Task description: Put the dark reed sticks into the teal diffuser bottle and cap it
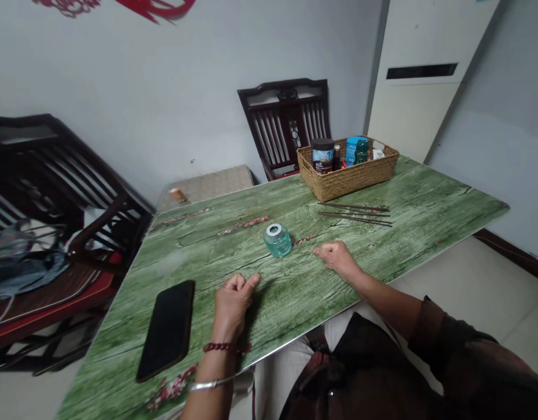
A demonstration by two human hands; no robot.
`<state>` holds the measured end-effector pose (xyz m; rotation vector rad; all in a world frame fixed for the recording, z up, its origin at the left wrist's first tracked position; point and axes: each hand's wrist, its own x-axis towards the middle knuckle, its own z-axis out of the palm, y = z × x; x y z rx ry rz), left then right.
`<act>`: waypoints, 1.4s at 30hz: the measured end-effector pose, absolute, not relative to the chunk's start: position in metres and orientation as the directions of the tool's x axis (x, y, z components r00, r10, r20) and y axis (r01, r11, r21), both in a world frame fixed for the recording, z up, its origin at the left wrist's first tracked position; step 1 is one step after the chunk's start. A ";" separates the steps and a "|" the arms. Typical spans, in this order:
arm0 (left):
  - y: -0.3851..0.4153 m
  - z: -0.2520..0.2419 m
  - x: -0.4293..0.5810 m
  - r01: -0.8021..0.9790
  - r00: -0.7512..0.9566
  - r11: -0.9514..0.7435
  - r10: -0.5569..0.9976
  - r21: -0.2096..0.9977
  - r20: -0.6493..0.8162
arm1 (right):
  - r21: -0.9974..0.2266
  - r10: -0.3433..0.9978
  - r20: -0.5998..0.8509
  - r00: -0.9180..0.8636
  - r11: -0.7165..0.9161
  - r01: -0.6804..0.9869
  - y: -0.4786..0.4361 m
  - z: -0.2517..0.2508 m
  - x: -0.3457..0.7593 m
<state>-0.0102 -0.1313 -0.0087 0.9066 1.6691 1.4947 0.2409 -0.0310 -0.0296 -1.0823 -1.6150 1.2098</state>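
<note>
1. Our left hand [232, 306] and our right hand [336, 259] both rest on the table, fingers loosely curled, holding nothing
2. A small teal glass jar [277, 240] with a white rim stands upright between them, its long axis straight up and its mouth facing the ceiling, a small gap from each hand
3. The jar sits well in from the edges of the green wood-pattern table [419, 233], whose near edge runs just behind our hands, under the left wrist
4. A black phone [168, 329] lies flat just left of our left hand
5. Beyond the jar lie dark chopsticks [354, 214], near a wicker basket [347, 178] holding a tin [322, 154], a blue cup [354, 150], a green bottle [362, 151] and a small white box [377, 154]
</note>
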 end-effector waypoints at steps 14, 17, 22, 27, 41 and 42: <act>-0.090 0.039 -0.025 0.210 -0.309 -0.203 0.914 0.956 0.262 | -0.903 0.912 0.196 -0.360 0.311 0.298 -0.012 0.005 0.210; -0.055 0.046 -0.019 0.248 -0.147 -0.266 0.940 0.932 0.308 | -0.890 0.868 0.206 -0.453 0.358 0.281 0.008 0.008 0.181; -0.025 0.022 -0.011 0.226 0.035 -0.304 0.952 0.925 0.304 | -0.874 0.848 0.181 -0.498 0.371 0.315 0.026 -0.009 0.148; -0.029 0.009 -0.013 0.203 0.083 -0.318 0.948 0.926 0.307 | -0.815 0.848 0.167 -0.503 0.406 0.414 0.023 -0.019 0.144; -0.025 -0.002 -0.018 0.171 -0.092 -0.346 0.927 0.923 0.365 | -0.807 0.825 0.181 -0.535 0.436 0.399 0.023 -0.017 0.146; -0.027 0.000 -0.017 0.135 -0.077 -0.349 0.929 0.927 0.361 | -0.804 0.832 0.180 -0.525 0.432 0.409 0.023 -0.017 0.146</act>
